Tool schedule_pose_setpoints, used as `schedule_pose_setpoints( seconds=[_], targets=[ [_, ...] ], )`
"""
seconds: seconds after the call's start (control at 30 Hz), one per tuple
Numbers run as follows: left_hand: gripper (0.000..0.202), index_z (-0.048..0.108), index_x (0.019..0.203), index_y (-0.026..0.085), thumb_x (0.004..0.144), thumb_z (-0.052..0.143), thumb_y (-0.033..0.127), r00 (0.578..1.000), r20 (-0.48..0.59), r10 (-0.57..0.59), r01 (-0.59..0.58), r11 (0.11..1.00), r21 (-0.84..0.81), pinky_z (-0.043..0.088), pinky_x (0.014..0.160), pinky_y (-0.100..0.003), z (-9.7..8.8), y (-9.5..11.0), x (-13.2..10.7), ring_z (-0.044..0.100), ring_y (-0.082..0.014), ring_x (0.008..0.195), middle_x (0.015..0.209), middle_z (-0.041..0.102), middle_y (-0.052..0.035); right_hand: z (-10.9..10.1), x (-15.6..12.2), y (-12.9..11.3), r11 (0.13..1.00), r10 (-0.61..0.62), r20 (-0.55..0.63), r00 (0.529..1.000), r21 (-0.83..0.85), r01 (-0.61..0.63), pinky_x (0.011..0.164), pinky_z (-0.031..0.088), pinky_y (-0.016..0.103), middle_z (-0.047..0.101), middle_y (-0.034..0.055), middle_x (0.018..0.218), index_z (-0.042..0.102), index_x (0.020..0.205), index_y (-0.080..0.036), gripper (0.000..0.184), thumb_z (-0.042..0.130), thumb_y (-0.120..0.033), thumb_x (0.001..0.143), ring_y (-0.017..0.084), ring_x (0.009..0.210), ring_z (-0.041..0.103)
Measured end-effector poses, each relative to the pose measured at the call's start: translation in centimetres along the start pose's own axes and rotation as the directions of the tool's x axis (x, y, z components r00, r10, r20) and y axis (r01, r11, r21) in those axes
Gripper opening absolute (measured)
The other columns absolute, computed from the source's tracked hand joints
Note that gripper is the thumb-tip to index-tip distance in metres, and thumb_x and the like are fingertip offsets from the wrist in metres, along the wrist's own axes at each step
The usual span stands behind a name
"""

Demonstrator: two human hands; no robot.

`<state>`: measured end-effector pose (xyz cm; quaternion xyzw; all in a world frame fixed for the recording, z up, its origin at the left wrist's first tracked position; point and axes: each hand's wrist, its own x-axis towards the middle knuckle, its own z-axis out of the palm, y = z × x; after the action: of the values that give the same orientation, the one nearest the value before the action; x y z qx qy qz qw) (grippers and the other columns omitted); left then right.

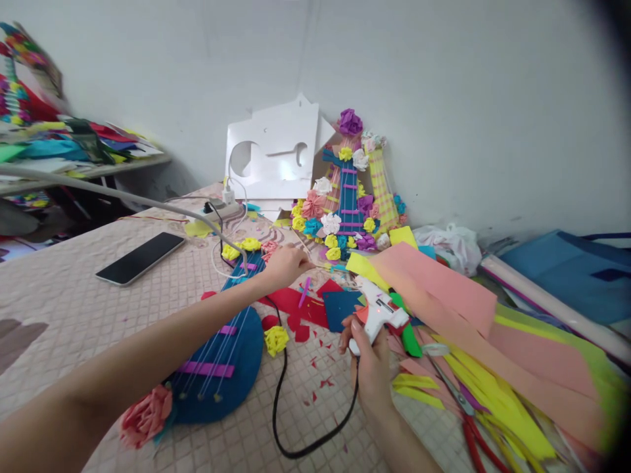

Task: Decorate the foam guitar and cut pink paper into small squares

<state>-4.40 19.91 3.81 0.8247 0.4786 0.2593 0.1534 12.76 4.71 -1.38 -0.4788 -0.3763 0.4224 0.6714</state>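
My right hand (371,361) is wrapped round the handle of a white glue gun (378,314), whose nozzle points up and away and whose black cord (315,453) loops over the table. My left hand (286,268) reaches across a blue paper guitar (234,341) with its fingers pinched together; whatever they hold is too small to make out. The guitar lies flat, with purple strips and pale strings. Yellow paper flowers (241,248) sit at its far end, and a pink paper rose (146,417) is at its lower left. Beside it lies a loose yellow flower (276,340).
Decorated paper guitars (349,197) lean on the wall near white cut-out boards (276,148). A phone (141,258) lies at left, near a power strip (221,210). Pink paper sheets (444,282), yellow strips (488,381) and red-handled scissors (466,404) cover the right. Red scraps (315,309) lie mid-table.
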Motion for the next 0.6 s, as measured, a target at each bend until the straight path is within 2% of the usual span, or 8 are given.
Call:
schedule_pose_setpoints(
  seconds=[0.1, 0.23, 0.3, 0.4, 0.5, 0.6],
  targets=[
    [0.012, 0.069, 0.079, 0.014, 0.069, 0.063, 0.015, 1.0, 0.001, 0.01, -0.01, 0.999, -0.039, 0.044, 0.081, -0.033, -0.2, -0.2, -0.4, 0.059, -0.0232, 0.088, 0.079, 0.069, -0.0077, 0.0, 0.0, 0.0, 1.0, 0.016, -0.011, 1.0, -0.026, -0.017, 0.045, 0.038, 0.02, 0.058, -0.004, 0.07, 0.052, 0.095, -0.02, 0.023, 0.062, -0.034, 0.079, 0.007, 0.047, 0.046],
    [0.014, 0.069, 0.08, 0.012, 0.071, 0.059, 0.012, 0.998, 0.062, 0.006, 0.004, 0.986, -0.165, 0.047, 0.067, -0.024, -0.2, -0.5, -0.9, 0.063, -0.0153, 0.07, 0.075, 0.07, -0.0052, 0.3, 0.4, -0.1, 0.999, 0.032, -0.005, 0.999, -0.007, -0.032, 0.045, 0.039, 0.02, 0.057, -0.0042, 0.062, 0.054, 0.086, -0.019, 0.018, 0.06, -0.034, 0.08, 0.008, 0.047, 0.048],
    [0.013, 0.068, 0.08, 0.011, 0.071, 0.059, 0.013, 0.996, 0.092, 0.002, 0.02, 0.973, -0.229, 0.048, 0.062, -0.022, -0.2, -0.5, -1.1, 0.063, -0.0134, 0.064, 0.071, 0.07, -0.0043, 0.9, 1.0, -0.5, 0.999, 0.036, -0.011, 0.999, 0.028, -0.036, 0.046, 0.04, 0.021, 0.063, -0.0021, 0.07, 0.055, 0.087, -0.019, 0.017, 0.06, -0.034, 0.079, 0.008, 0.047, 0.051],
    [0.013, 0.067, 0.082, 0.011, 0.072, 0.058, 0.013, 0.992, 0.127, 0.002, 0.038, 0.951, -0.308, 0.049, 0.062, -0.021, -0.3, -0.3, -1.5, 0.066, -0.0134, 0.066, 0.073, 0.072, -0.0052, 2.4, 2.3, -1.2, 0.995, 0.066, 0.017, 0.998, 0.076, -0.067, 0.046, 0.045, 0.023, 0.069, 0.0031, 0.088, 0.055, 0.094, -0.019, 0.024, 0.062, -0.034, 0.078, 0.01, 0.051, 0.058],
    [0.015, 0.066, 0.085, 0.01, 0.075, 0.055, 0.012, 0.988, 0.151, 0.009, 0.048, 0.929, -0.367, 0.05, 0.065, -0.021, -0.5, 0.1, -2.0, 0.068, -0.0142, 0.071, 0.077, 0.073, -0.0074, 4.0, 3.6, -1.4, 0.99, 0.091, 0.095, 0.991, 0.099, -0.1, 0.046, 0.05, 0.026, 0.068, 0.0088, 0.104, 0.053, 0.105, -0.018, 0.036, 0.064, -0.035, 0.075, 0.015, 0.059, 0.064],
    [0.015, 0.065, 0.087, 0.01, 0.077, 0.054, 0.014, 0.991, 0.132, -0.003, 0.058, 0.907, -0.418, 0.05, 0.067, -0.022, -0.7, 0.7, -2.4, 0.068, -0.0147, 0.073, 0.078, 0.073, -0.0086, 5.0, 4.6, -0.7, 0.988, 0.085, 0.14, 0.986, 0.117, -0.102, 0.049, 0.054, 0.029, 0.066, 0.0077, 0.109, 0.047, 0.112, -0.021, 0.044, 0.065, -0.034, 0.074, 0.018, 0.065, 0.067]
  ],
)
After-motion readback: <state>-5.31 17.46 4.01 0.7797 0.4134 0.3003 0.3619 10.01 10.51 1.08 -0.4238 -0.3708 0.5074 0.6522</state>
